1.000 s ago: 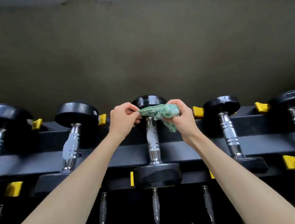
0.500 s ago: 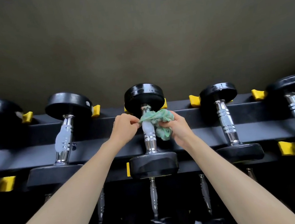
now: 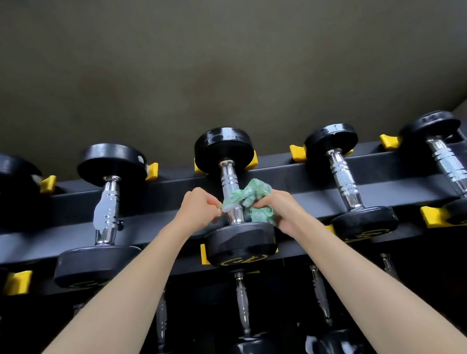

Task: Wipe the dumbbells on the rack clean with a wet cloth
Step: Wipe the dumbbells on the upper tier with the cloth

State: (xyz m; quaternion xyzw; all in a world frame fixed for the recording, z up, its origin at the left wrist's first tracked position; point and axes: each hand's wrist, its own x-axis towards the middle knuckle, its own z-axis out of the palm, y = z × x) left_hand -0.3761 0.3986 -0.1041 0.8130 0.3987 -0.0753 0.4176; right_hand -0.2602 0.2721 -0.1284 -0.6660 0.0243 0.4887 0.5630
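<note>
**Cloth drawn across the centre handle**

The step in hand looks like wiping the chrome handle of the dumbbell [image 3: 229,177] at the centre of the frame. The left grip [image 3: 198,210] pinches one end of the cloth [image 3: 254,200] between thumb and fingertips. The right grip [image 3: 284,210] is curled round the bunched remainder. Between them the cloth lies across the lower part of the handle, just above the near head. Whether it wraps fully round the back cannot be told.

To do this well, I would hold the cloth taut and pull the two ends by turns, so that it rubs the whole way round. I would then work it up toward the far head. The knurled band probably holds grime and deserves extra passes. The bunch in the right grip should stay clear of the near head so it does not snag.

The dumbbell has two black, glossy round heads and a bright handle with grooved rings. Its near head bears a yellow mark. It rests in yellow cradles [image 3: 298,152] on the black rack [image 3: 284,176], in a row with four others.
</note>
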